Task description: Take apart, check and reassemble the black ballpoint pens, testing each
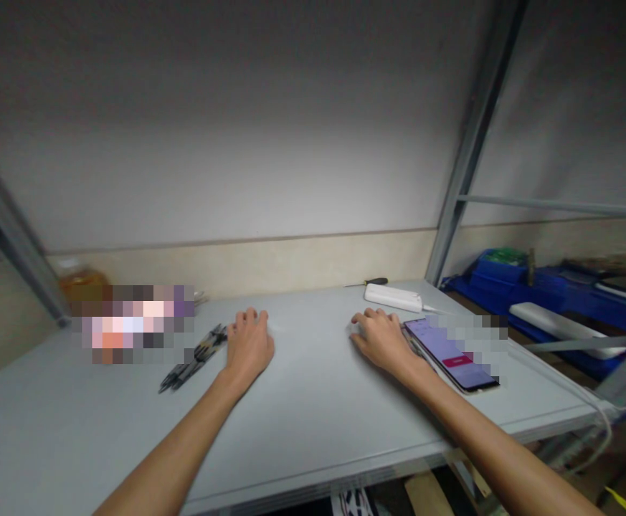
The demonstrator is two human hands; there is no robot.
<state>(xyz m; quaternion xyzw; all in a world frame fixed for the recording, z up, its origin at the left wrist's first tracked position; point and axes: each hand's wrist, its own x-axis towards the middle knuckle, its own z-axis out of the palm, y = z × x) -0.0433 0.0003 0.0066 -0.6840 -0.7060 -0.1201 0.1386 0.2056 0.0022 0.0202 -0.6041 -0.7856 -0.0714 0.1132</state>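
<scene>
While both palms lie flat and empty on the grey table point(313, 401), the left hand point(248, 345) sits just beside a bundle of black pens point(194, 358) and the right hand point(383, 338) touches a lit smartphone point(452, 355), which a careless sweep could likely knock away.

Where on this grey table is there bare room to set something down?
Free: the grey tabletop between the left hand and right hand, and the near-left corner. Crowded: black pens beside the left hand; the lit smartphone and white oblong device by the right.
</scene>
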